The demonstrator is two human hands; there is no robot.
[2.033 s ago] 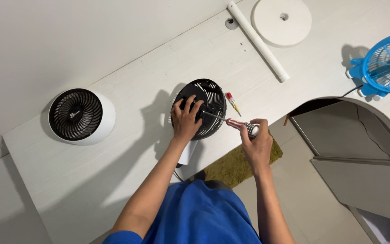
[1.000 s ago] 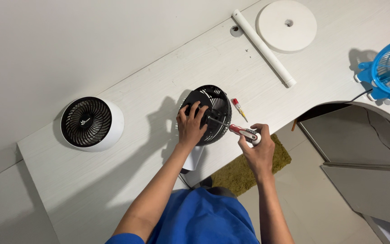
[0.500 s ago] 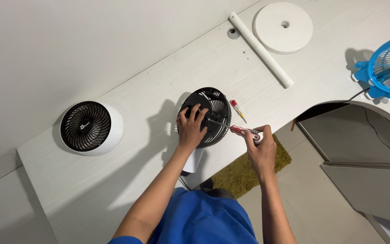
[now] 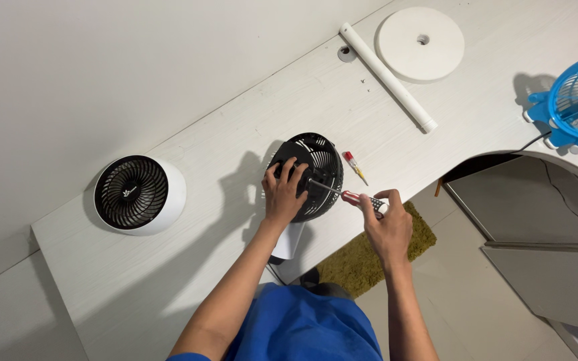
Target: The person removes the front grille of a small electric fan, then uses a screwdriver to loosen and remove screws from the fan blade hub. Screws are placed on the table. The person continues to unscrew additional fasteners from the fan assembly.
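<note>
Fan (image 4: 316, 170) lies on worktop (image 4: 188, 267) under left hand (image 4: 282, 194), fingers spread on grille; right hand (image 4: 388, 224) fingers grip screwdriver (image 4: 352, 196), tip at hub

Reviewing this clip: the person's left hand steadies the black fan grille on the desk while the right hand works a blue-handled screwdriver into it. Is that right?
Not quite. The head view shows the screwdriver has a red handle with a dark patterned grip, not a blue one. The rest holds: the left hand rests on the black fan grille on the desk, and the right hand holds the tool with its tip at the grille.
</note>
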